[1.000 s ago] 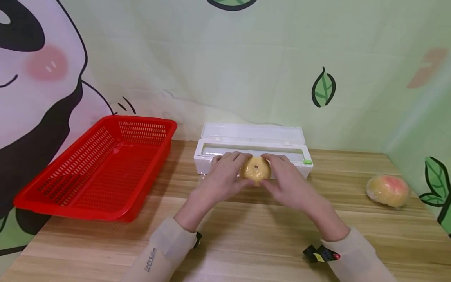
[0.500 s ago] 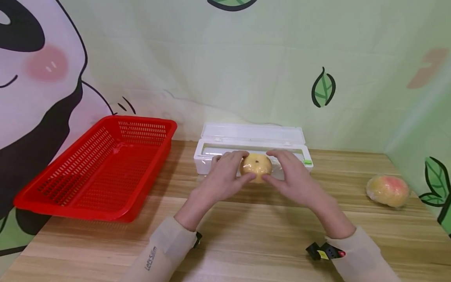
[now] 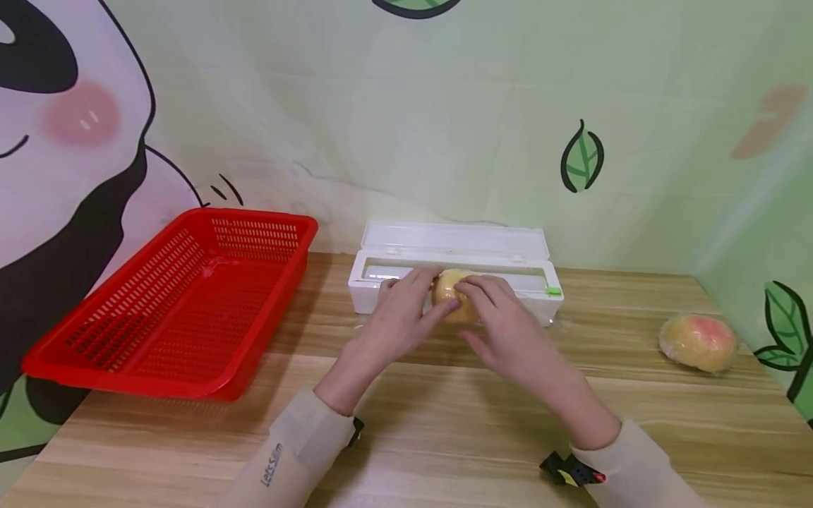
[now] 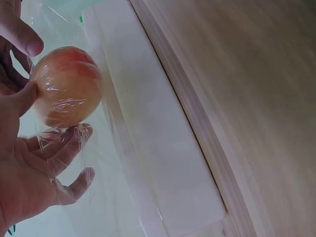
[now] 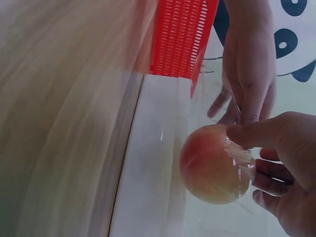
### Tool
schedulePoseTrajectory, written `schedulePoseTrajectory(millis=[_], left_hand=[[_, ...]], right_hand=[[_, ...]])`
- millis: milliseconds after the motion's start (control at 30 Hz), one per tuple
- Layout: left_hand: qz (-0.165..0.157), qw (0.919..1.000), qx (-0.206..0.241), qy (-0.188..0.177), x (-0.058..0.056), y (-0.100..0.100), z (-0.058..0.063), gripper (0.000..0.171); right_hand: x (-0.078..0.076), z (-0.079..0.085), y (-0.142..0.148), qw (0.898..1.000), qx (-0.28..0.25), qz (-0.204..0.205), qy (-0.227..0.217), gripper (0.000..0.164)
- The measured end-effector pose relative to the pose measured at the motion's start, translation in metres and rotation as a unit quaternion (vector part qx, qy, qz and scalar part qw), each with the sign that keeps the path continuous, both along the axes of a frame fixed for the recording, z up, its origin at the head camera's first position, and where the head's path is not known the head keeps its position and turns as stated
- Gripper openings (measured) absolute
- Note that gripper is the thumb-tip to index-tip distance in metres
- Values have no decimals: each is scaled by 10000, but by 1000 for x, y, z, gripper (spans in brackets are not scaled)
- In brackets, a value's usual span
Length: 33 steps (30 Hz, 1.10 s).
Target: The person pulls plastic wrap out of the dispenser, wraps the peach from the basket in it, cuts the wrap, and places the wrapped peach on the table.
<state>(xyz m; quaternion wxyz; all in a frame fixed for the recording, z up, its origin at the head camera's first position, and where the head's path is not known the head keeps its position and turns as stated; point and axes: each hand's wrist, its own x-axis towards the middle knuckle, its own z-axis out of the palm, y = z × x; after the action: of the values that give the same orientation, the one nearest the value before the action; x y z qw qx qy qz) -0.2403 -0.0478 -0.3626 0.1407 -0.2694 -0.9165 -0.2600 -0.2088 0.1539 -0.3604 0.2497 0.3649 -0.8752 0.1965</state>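
Note:
A round yellow fruit with a red blush (image 3: 449, 288), clear cling film (image 4: 66, 101) around it, is held above the table before the white film box (image 3: 456, 279). My left hand (image 3: 396, 314) grips it from the left, thumb at the near side and fingers on the far side. Loose film drapes over the left fingers (image 4: 69, 148) in the left wrist view. On the right, my right hand (image 3: 514, 328) has its fingertips against the fruit. Its thumb (image 4: 30, 43) stands a little off the fruit in the left wrist view. The fruit's right side is partly hidden.
A red perforated basket (image 3: 231, 367) stands at the left of the wooden table (image 3: 406, 437). Near the right edge lies another film-wrapped yellow-red fruit (image 3: 699, 342). The film box stands with its lid raised against the printed backdrop (image 3: 444, 127); a green slider (image 3: 554, 291) sits at its right end.
The fruit has tilted in the hands, and its stem dimple no longer shows. My right fingers have moved left onto the fruit, while the right thumb has come away. The left hand barely moved.

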Motion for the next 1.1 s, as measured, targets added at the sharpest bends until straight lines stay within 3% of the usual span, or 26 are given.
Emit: schedulePoseTrajectory(millis=[167,400,700,900,1100], left_hand=[[-34,9993,344,162,-2,-1,-1,47],[-189,9983,522,167,-2,-3,1,45],[-75,9992,403,37,0,-4,3,54],[24,9997,223,-68,0,-4,4,55],[156,9991,363,-169,-2,-4,3,54]], right_hand=[[1,-1,-5,9994,125,-325,9,68],[-3,-2,-6,9974,463,-417,367,67],[-3,0,-8,9969,415,-601,298,69],[-6,-1,-12,9940,341,-603,843,72],[-8,-2,-19,9914,659,-581,965,77]])
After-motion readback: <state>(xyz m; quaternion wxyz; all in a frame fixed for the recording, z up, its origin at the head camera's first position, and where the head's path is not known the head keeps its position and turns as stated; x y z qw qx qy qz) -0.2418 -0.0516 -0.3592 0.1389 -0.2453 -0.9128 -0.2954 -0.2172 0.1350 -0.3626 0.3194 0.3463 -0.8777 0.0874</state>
